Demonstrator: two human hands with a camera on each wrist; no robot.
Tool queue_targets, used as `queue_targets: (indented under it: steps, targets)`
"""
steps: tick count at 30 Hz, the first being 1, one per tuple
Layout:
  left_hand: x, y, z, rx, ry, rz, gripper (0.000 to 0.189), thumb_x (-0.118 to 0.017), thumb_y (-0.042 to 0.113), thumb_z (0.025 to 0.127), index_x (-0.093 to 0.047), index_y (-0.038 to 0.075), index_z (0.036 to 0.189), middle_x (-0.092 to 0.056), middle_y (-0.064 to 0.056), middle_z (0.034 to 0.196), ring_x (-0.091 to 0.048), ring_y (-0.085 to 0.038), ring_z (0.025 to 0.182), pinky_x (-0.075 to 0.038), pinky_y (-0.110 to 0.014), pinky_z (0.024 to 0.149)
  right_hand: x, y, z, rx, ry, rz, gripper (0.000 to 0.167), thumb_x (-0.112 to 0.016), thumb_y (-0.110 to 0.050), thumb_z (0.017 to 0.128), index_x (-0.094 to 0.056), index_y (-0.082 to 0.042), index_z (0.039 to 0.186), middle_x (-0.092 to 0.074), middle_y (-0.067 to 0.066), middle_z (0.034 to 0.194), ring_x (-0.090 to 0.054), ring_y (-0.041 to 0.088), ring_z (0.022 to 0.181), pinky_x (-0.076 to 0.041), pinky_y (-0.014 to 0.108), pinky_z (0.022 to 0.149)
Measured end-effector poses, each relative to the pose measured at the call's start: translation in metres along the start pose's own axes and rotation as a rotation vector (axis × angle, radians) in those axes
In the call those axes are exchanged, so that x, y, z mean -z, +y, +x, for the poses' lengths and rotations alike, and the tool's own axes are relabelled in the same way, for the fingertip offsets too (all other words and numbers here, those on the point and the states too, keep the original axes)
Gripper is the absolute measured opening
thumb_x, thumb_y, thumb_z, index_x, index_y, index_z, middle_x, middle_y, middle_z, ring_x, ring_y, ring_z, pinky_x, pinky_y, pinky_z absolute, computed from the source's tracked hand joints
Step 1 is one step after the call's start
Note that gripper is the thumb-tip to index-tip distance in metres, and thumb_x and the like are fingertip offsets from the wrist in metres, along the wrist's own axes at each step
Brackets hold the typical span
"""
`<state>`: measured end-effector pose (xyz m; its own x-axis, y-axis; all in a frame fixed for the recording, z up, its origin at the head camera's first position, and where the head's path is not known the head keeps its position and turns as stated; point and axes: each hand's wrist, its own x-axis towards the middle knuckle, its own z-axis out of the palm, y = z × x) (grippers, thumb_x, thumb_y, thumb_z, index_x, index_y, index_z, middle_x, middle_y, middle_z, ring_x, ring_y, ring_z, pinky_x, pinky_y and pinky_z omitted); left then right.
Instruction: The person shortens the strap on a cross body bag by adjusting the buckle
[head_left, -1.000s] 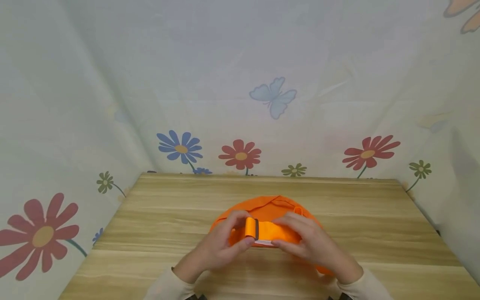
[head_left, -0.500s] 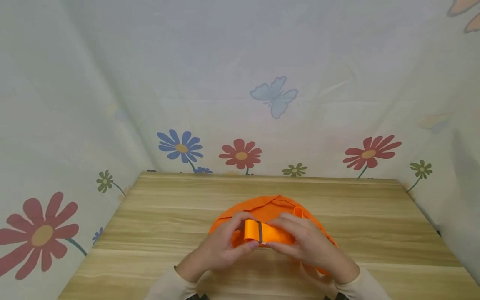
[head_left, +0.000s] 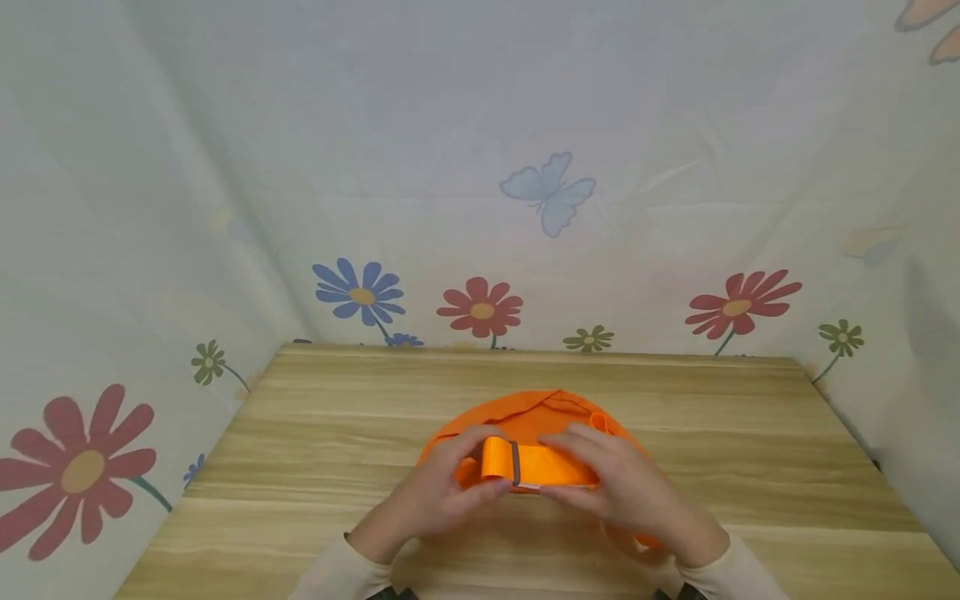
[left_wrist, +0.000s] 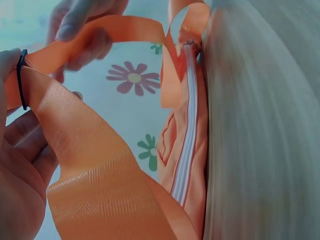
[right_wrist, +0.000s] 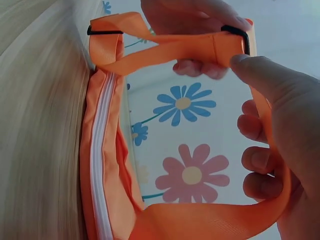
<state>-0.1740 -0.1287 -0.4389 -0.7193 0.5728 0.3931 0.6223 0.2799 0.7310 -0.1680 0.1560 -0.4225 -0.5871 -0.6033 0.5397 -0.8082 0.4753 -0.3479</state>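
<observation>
Left hand (head_left: 442, 492) pinches orange strap (head_left: 551, 467) by a dark slider (head_left: 515, 463). Mid-table: orange bag (head_left: 517, 408) lies on wood-grain tabletop (head_left: 315, 433), white zip (left_wrist: 189, 125) showing, strap raised above. Right hand (head_left: 622, 483) grips strap right of slider.

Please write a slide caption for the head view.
Left hand and right hand hold an orange strap with a dark slider; an orange bag lies on the wood-grain table.
</observation>
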Motion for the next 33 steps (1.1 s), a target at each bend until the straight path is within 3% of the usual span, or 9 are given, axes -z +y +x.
queue_targets:
  steps: [7, 10, 15, 21, 24, 30, 33]
  targets:
    - [0.0031, -0.0052, -0.0031, -0.026, -0.013, -0.046, 0.048, -0.077, 0.015, 0.101, -0.052, 0.01, 0.141, -0.072, -0.004, 0.118, -0.071, -0.013, 0.103, -0.063, -0.032, 0.097, 0.0017, 0.0051, -0.0047, 0.022, 0.03, 0.03, 0.042, -0.083, -0.038, 0.096, -0.072, -0.017, 0.13, -0.072, -0.008, 0.118, -0.065, 0.007, 0.098, -0.061, 0.026, 0.085]
    - [0.0034, -0.0059, -0.0037, 0.018, -0.025, -0.065, 0.054, -0.081, 0.019, 0.099, -0.05, 0.011, 0.142, -0.072, -0.006, 0.124, -0.071, -0.013, 0.108, -0.062, -0.032, 0.101, 0.0009, 0.0048, -0.0057, 0.003, 0.033, 0.02, 0.042, -0.08, -0.042, 0.097, -0.072, -0.016, 0.129, -0.072, -0.008, 0.116, -0.064, 0.007, 0.096, -0.061, 0.027, 0.085]
    - [0.0043, -0.0056, -0.0048, 0.092, 0.007, -0.014, 0.061, -0.089, 0.027, 0.092, -0.056, 0.011, 0.141, -0.074, -0.004, 0.126, -0.07, -0.014, 0.106, -0.062, -0.031, 0.099, 0.0, 0.0047, -0.0071, -0.013, 0.04, 0.002, 0.042, -0.079, -0.042, 0.098, -0.073, -0.014, 0.129, -0.074, -0.006, 0.118, -0.067, 0.01, 0.099, -0.064, 0.033, 0.088]
    - [0.0031, -0.0059, -0.0059, 0.191, 0.059, -0.002, 0.057, -0.091, 0.024, 0.088, -0.065, 0.014, 0.138, -0.077, 0.002, 0.124, -0.071, -0.012, 0.105, -0.061, -0.03, 0.1, -0.0025, 0.0063, -0.0072, 0.006, 0.054, 0.01, 0.041, -0.087, -0.026, 0.093, -0.072, -0.013, 0.129, -0.073, -0.004, 0.118, -0.067, 0.01, 0.099, -0.064, 0.035, 0.087]
    - [0.0019, -0.0064, -0.006, 0.173, 0.068, -0.016, 0.054, -0.091, 0.022, 0.089, -0.067, 0.016, 0.136, -0.077, 0.002, 0.123, -0.071, -0.012, 0.105, -0.061, -0.031, 0.101, -0.0041, 0.0068, -0.0079, 0.009, 0.056, 0.033, 0.043, -0.089, -0.02, 0.09, -0.072, -0.014, 0.129, -0.073, -0.005, 0.116, -0.066, 0.009, 0.098, -0.063, 0.033, 0.086]
    - [-0.0005, -0.0071, -0.0042, 0.063, 0.062, -0.051, 0.048, -0.089, 0.022, 0.091, -0.068, 0.016, 0.134, -0.076, -0.001, 0.122, -0.071, -0.01, 0.104, -0.062, -0.029, 0.098, -0.0067, 0.0053, -0.0072, 0.001, 0.054, 0.082, 0.041, -0.088, -0.019, 0.091, -0.072, -0.015, 0.128, -0.07, -0.007, 0.111, -0.062, 0.007, 0.094, -0.059, 0.024, 0.082]
    - [-0.0025, -0.0079, -0.0031, 0.0, 0.063, -0.024, 0.048, -0.09, 0.023, 0.09, -0.068, 0.016, 0.132, -0.075, 0.001, 0.121, -0.07, -0.011, 0.103, -0.063, -0.029, 0.096, -0.0081, 0.0034, -0.0049, 0.012, 0.056, 0.107, 0.043, -0.09, -0.016, 0.088, -0.072, -0.015, 0.128, -0.07, -0.006, 0.11, -0.062, 0.007, 0.092, -0.057, 0.021, 0.079]
